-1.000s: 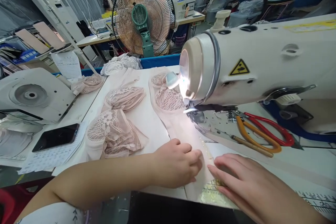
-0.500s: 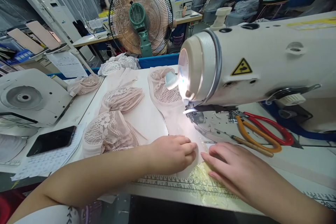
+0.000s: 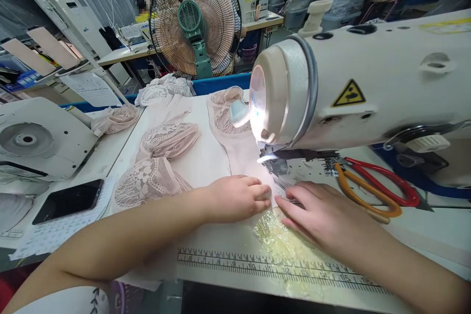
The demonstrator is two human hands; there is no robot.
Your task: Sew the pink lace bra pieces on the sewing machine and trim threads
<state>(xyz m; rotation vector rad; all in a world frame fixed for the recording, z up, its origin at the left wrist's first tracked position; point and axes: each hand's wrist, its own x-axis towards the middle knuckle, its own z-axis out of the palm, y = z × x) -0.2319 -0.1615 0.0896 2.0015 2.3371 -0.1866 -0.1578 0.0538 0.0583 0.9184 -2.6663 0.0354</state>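
A pale pink fabric strip (image 3: 243, 157) with lace runs across the table and under the presser foot (image 3: 274, 163) of a white sewing machine (image 3: 353, 88). My left hand (image 3: 235, 198) rests on the strip's near end, fingers curled and pressed down on the cloth. My right hand (image 3: 320, 216) lies beside it, fingers stretched flat toward the presser foot, fingertips touching the fabric edge. A worn yellowish patch (image 3: 275, 240) on the table shows just under my right hand.
Pink lace pieces (image 3: 158, 157) lie stacked to the left. Red and orange scissors (image 3: 371, 186) rest on the machine bed. A black phone (image 3: 68, 200) lies on papers at left, next to another machine (image 3: 40, 137). A fan (image 3: 195, 19) stands behind. A ruler strip (image 3: 272, 267) marks the table's front edge.
Both hands have slid forward toward the presser foot, feeding the strip away from the table edge. The ruler at the front edge has come into view.
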